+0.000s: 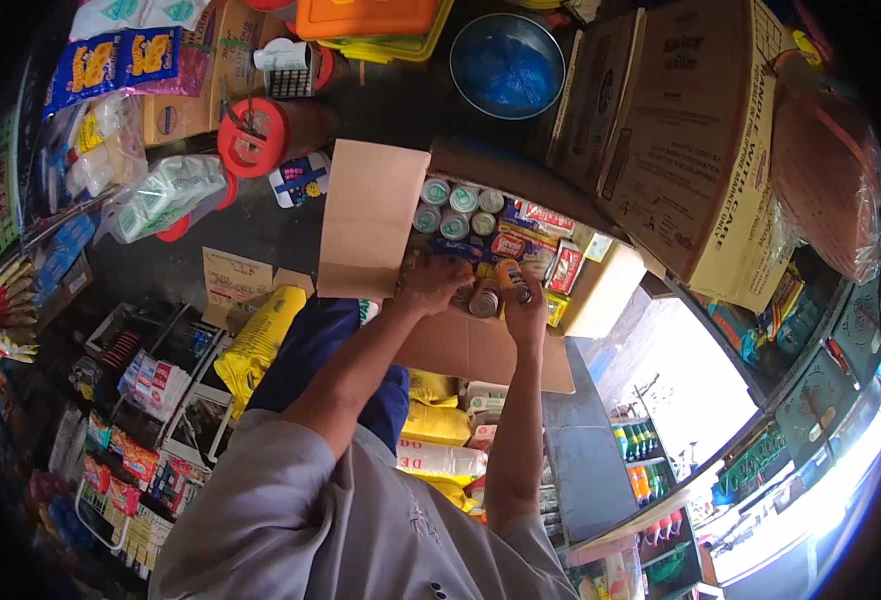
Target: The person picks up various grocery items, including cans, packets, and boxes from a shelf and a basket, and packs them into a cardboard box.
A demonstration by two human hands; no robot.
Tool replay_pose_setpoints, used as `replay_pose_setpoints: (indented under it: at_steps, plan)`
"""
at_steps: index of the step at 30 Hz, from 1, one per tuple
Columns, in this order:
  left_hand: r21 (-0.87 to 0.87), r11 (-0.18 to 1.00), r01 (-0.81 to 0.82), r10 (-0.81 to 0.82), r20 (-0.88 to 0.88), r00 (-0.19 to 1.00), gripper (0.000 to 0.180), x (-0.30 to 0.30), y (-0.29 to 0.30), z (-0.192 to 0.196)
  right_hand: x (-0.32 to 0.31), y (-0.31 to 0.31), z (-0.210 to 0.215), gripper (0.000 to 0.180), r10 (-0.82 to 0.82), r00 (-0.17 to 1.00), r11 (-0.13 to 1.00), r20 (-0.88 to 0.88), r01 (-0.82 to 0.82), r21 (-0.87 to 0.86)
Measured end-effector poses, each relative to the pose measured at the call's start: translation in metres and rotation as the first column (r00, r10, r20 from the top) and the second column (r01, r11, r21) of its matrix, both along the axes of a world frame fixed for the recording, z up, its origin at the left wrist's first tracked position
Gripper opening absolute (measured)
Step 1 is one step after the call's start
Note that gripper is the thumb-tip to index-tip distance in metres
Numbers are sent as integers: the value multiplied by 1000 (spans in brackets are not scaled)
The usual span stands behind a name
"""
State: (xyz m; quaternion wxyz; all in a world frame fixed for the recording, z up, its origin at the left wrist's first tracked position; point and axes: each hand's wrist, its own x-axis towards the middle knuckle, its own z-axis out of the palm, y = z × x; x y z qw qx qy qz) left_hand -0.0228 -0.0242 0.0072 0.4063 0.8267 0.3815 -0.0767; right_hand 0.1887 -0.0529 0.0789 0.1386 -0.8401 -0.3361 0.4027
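An open cardboard box (374, 215) stands in front of me, packed with cans and small packets. My right hand (527, 308) is closed around a yellow-orange can (510, 274) over the near right part of the box. Reaching into the near left part, my left hand (435, 287) has its fingers curled beside a dark blue package (453, 249); what they grip is partly hidden. Between the hands sits a can (484, 300). Several silver-topped cans (462, 199) fill the far left of the box, and red and white packets (565, 268) lie along its right.
Large cartons (676, 150) rise at the far right. A metal basin (508, 65) with blue plastic and red-lidded tubs (253, 138) stand beyond the box. A yellow sack (262, 345) is left of my legs; a dark counter (589, 470) extends at right, near bottle shelves (641, 445).
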Motion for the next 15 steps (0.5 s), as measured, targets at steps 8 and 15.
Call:
replay_pose_setpoints:
  at_steps: [8, 15]
  plan:
    - [202, 971, -127, 109, 96, 989, 55, -17, -16, 49, -70, 41, 11, 55, 321, 947, 946, -4, -320, 46]
    - [-6, 992, 128, -128, -67, 990, 48, -97, -20, 160, -146, 32, -44, 73, 363, 930, 924, -65, -368, -108]
